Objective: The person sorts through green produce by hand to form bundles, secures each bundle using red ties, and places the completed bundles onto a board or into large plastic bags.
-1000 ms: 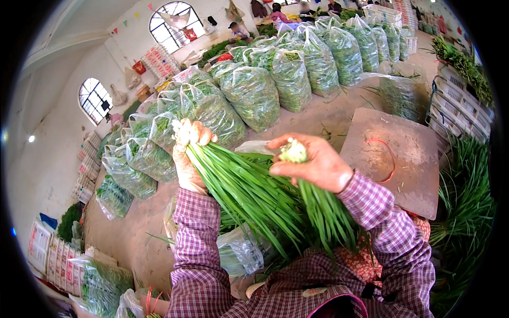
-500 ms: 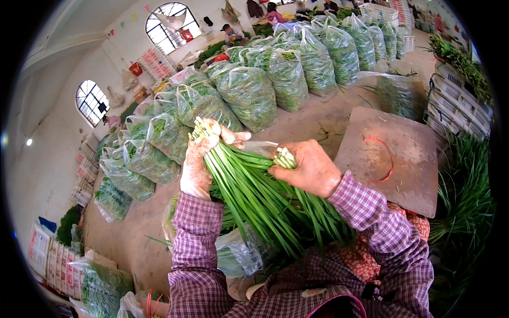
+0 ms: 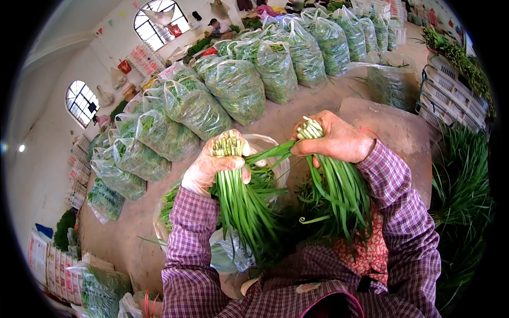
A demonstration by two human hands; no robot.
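My left hand (image 3: 204, 167) is wrapped round a bunch of Chinese chives (image 3: 238, 201), whose pale cut ends poke up above the fingers while the green leaves hang down. In my right hand (image 3: 339, 139) is a second, smaller bunch of chives (image 3: 339, 185), gripped just under its cut ends, its leaves drooping toward my lap. A few leaves stretch across the gap between both bunches. Below and beyond my hands stands an open clear plastic bag (image 3: 281, 169) with more greens in it; my hands and the bunches hide much of it.
Several filled clear bags of greens (image 3: 236, 90) stand in rows ahead and left. On the right are a brown board (image 3: 389, 124), a heap of loose chives (image 3: 464, 180) and stacked white crates (image 3: 450, 95). Other people (image 3: 217, 27) sit at the back.
My hands have moved apart, the right one up and to the right. The two bunches, crossed and overlapping before, now hang separately with a few leaves between them.
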